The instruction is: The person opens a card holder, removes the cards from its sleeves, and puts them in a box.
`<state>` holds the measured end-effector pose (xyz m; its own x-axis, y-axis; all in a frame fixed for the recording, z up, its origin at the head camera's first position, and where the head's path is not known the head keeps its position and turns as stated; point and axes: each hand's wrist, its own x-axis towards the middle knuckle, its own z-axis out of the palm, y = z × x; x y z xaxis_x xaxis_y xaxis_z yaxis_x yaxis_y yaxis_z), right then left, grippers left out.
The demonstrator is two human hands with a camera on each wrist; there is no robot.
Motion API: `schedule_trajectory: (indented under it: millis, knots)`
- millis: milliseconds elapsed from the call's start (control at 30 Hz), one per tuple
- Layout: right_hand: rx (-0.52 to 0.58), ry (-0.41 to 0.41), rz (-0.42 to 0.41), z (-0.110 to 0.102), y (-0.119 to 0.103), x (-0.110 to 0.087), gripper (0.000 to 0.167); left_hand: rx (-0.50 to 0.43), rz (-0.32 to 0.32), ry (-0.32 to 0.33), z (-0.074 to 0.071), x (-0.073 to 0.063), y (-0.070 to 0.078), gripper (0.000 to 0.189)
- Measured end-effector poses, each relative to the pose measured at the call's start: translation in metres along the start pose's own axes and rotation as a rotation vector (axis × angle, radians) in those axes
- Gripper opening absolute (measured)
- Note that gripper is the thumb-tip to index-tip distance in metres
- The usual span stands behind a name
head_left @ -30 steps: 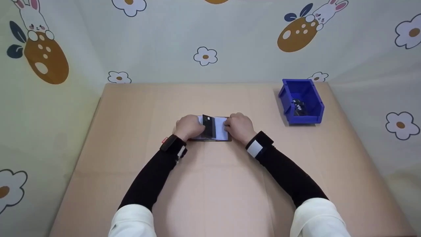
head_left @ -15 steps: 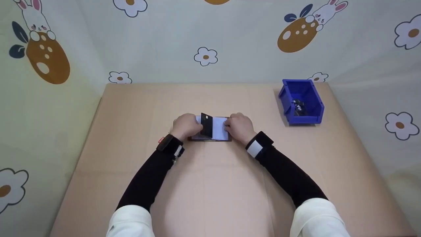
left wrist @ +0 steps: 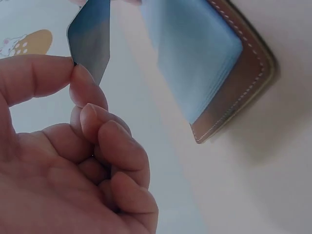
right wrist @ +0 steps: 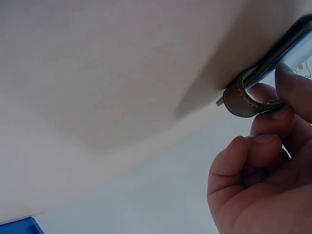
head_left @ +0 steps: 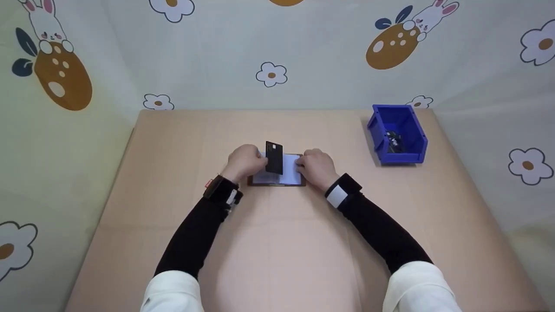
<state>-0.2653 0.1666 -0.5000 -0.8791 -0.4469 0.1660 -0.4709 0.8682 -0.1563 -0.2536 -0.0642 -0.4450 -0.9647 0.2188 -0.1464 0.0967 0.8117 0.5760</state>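
In the head view my left hand (head_left: pixel 244 162) pinches a black bank card (head_left: pixel 274 159) by its left edge, between thumb and forefinger. The card stands over an open brown leather card holder (head_left: pixel 282 185) with clear plastic sleeves (head_left: pixel 291 170). The left wrist view shows the card (left wrist: pixel 92 39) apart from the white-stitched holder (left wrist: pixel 254 78), with the other fingers curled in. At the holder's right side my right hand (head_left: pixel 317 167) grips its edge. In the right wrist view, thumb and fingers hold the sleeves and a curved leather strap (right wrist: pixel 239 100).
A blue plastic bin (head_left: pixel 416 158) stands at the table's back right, holding several black cards (head_left: pixel 394 142), one marked VIP. The tan table (head_left: pixel 186 138) meets a patterned cloth wall (head_left: pixel 217 65) at the back and sides.
The left hand has drawn the black card up and away from the holder's sleeves; it stood lower among them before. The right hand has stayed at the holder's right edge.
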Motion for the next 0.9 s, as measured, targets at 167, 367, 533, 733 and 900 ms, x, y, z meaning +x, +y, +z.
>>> schedule_trajectory:
  millis: [167,367,533,733,900]
  knots:
    - [0.044,-0.004,0.027,-0.007,0.003,0.000,0.013,-0.081,0.018,-0.004,-0.007,-0.002,0.004,0.045]
    - [0.160,0.042,0.069,-0.026,0.003,0.003,0.020,-0.173,0.066,0.023,-0.013,-0.005,0.010,0.047]
    - [0.282,0.068,0.088,-0.041,-0.001,0.005,0.023,-0.194,0.115,0.053,-0.013,-0.006,0.014,0.047]
    - [0.364,0.067,0.076,-0.048,-0.008,0.004,0.023,-0.216,0.125,0.060,-0.011,-0.007,0.019,0.044]
    - [0.388,0.077,0.071,-0.051,-0.012,0.004,0.022,-0.233,0.116,0.045,-0.009,-0.007,0.022,0.046]
